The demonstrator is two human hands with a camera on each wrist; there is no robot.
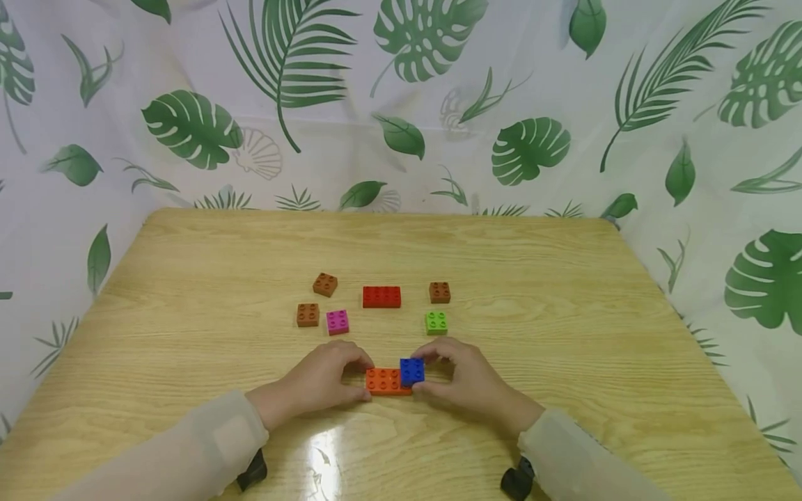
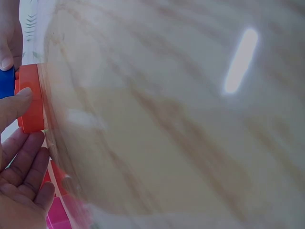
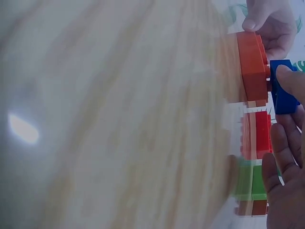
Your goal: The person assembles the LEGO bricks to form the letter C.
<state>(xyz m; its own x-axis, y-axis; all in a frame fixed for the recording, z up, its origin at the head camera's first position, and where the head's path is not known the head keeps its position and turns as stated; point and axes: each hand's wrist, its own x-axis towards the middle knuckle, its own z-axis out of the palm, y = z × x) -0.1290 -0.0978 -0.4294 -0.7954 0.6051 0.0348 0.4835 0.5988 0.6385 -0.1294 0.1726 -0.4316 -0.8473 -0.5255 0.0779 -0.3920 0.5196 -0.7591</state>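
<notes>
An orange eight-stud brick (image 1: 382, 381) lies on the table near its front, with its long side running left to right. The person's left hand (image 1: 313, 381) pinches its left end between thumb and fingers. Over its right end is a blue four-stud brick (image 1: 411, 371), pinched by the right hand (image 1: 473, 383). In the right wrist view, orange studs show in a narrow gap under the blue brick (image 3: 284, 98), which sits slightly tilted above the orange brick (image 3: 253, 71). The left thumb presses the orange brick's side (image 2: 32, 112) in the left wrist view.
Behind the hands lie a red eight-stud brick (image 1: 381, 297), a pink brick (image 1: 337, 322), a lime green brick (image 1: 436, 323) and brown bricks (image 1: 308, 315) (image 1: 325, 284) (image 1: 440, 292). The wooden table (image 1: 188, 278) meets a leaf-patterned cloth (image 1: 438, 174) at the back.
</notes>
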